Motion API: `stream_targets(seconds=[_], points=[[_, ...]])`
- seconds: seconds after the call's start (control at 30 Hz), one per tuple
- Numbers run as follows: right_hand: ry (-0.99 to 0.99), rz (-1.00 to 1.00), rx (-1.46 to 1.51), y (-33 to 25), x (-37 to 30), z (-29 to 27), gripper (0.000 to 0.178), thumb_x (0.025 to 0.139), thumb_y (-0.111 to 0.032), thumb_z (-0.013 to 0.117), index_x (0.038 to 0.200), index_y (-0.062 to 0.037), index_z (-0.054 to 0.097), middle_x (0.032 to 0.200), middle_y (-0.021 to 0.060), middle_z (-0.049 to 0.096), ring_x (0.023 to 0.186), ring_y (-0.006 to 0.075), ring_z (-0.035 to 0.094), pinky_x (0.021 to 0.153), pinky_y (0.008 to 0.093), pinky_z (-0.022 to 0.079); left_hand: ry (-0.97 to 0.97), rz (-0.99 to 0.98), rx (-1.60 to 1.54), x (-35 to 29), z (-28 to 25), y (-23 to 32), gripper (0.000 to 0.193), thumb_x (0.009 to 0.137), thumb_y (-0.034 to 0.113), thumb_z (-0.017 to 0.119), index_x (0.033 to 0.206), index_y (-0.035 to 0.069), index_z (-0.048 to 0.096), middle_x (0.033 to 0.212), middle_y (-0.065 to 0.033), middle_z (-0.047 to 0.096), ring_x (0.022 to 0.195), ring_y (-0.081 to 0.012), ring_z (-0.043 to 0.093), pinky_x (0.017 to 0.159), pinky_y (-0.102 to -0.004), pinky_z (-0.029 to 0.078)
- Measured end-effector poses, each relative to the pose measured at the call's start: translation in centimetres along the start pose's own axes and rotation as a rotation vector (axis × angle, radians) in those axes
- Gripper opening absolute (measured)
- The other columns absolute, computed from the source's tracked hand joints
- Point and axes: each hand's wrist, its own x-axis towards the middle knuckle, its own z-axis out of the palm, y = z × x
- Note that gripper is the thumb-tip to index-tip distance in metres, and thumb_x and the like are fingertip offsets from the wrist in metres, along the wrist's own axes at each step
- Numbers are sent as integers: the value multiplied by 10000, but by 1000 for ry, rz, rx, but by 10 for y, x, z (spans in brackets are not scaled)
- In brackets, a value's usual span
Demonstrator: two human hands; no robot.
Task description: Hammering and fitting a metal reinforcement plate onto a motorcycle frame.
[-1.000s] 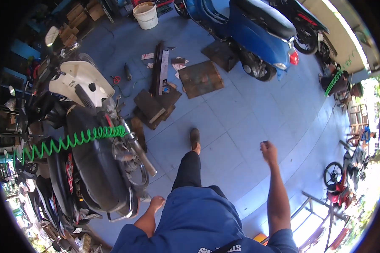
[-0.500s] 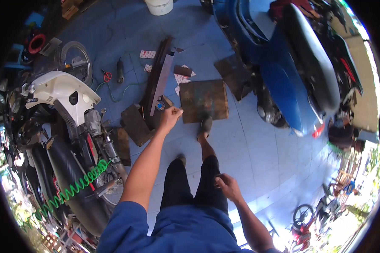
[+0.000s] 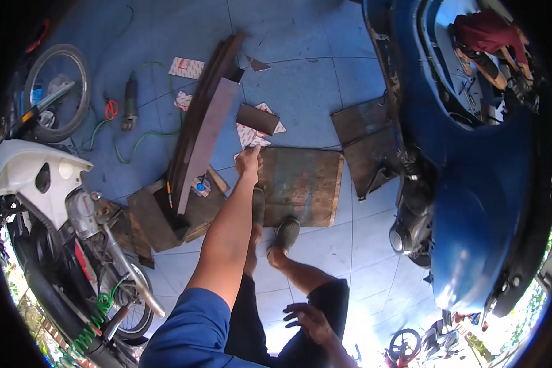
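A small, dark-brown rectangular panel [image 3: 257,119] lies flat and aslant over white, red-patterned scraps [image 3: 246,135], whose pointed corners jut out from under it on the blue tiled floor [image 3: 300,80]; just below them a worn, stained brown cardboard sheet [image 3: 300,178] lies flat, roughly square, with a paler right edge

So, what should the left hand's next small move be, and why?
Probably reach toward the dark brown rectangular piece on the red-and-white patterned paper: the left hand is outstretched just below it in view; the right hand hangs spread-fingered.
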Motion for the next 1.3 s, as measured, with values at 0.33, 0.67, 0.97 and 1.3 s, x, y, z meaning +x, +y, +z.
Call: stream_targets(seconds=[0.33, 0.67, 0.97, 1.3], points=[[-217, 145, 113, -6, 74, -39, 579, 977, -289, 557, 1368, 99, 378, 1365, 220, 461, 1242, 304, 495, 1013, 463, 462, 167, 130, 328, 170, 55, -37, 350, 862, 308, 695, 787, -34, 703, 786, -189, 707, 748, -311, 706, 625, -399, 570], [117, 6, -181, -10, -20, 0, 349, 960, -219, 589, 1181, 52, 586, 1080, 137, 659, 948, 209, 651, 836, 340, 543, -195, -15, -136, -109, -49, 20, 97, 858, 62, 669, 848, 37, 577, 791, -81, 606, 659, -173, 618, 571, -332, 580], [160, -618, -1231, -129, -135, 142, 388, 866, -225, 725, 1156, 4, 606, 977, 133, 689, 823, 196, 674, 704, 310, 546, -195, 69, -404, -446, -246, 103, 190, 874, 95, 632, 1056, 39, 623, 913, -45, 642, 776, -145, 630, 655, -300, 559], [-590, -976, -1864, 50, -277, 369, 511, 815, -165, 755, 1269, -38, 557, 1013, 160, 695, 891, 273, 693, 794, 361, 542, -28, 277, -910, -694, -471, 25, 354, 873, 46, 664, 1208, 6, 557, 1016, -91, 657, 872, -196, 659, 754, -337, 570]])
